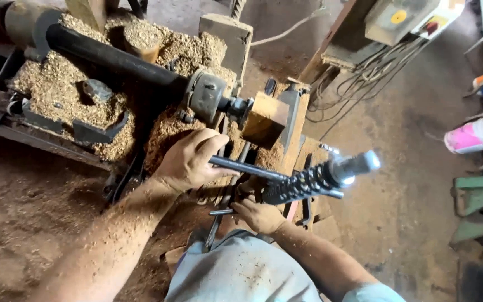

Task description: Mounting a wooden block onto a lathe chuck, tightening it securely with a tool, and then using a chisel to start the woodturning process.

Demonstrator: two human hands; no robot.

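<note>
**Two hands on a long turning tool at a wood lathe**

Left hand (190,161): dusted with wood chips, curled over the dark metal shaft of the turning tool (286,179), fingers wrapped down around it near the working end. The forearm runs back toward the lower left, also coated in sawdust.

Right hand (259,215): lower and closer to the body, closed around the rear part of the same tool, just beneath the ribbed black handle (303,183). Whether it also grips the thin rod (222,212) beside it cannot be told.

Turning tool: lies roughly level, crossing in front of the lathe, its silver-capped butt end (359,165) pointing right and blurred.

Wood block (265,119): squarish, pale brown, mounted on the chuck (208,95) at the end of the black spindle housing (113,59). It sits just above and beyond the left hand.

Lathe bed (57,128): heaped with sawdust and shavings (57,89).

Surroundings: dirt floor (398,184) strewn with dust; a bundle of cables (364,72) hanging from a grey box (392,19) upper right; a pink and white container (476,134) at the right edge; a green metal frame (479,193) below it. Light grey shirt (241,274) at bottom centre.
</note>
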